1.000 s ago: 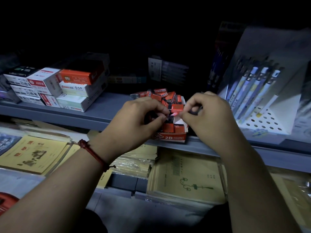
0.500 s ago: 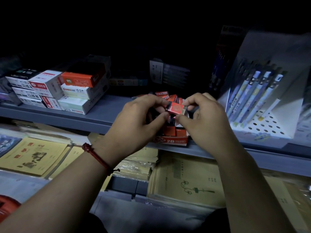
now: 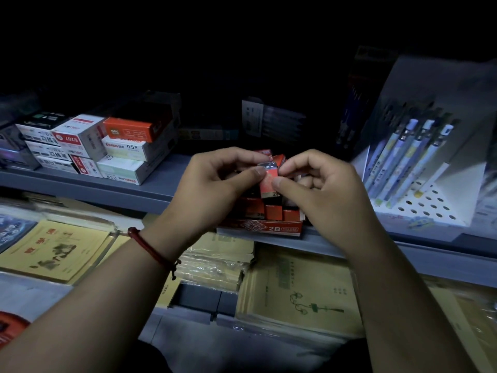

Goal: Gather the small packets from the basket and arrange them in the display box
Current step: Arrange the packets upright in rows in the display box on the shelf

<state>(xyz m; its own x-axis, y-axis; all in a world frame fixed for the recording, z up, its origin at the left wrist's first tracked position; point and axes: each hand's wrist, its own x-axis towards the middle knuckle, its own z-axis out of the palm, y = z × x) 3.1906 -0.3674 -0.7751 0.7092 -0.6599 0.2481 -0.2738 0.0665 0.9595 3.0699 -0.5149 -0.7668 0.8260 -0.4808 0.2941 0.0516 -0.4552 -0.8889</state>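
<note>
Packet turned since half a second ago, from crosswise to standing. You are pinching it with left hand and right hand, thumbs and forefingers clamping its red-orange face, just above the display box. Box is sitting on a grey shelf; room dim. Long axis is running near vertical, "2B" end pointing down.
</note>
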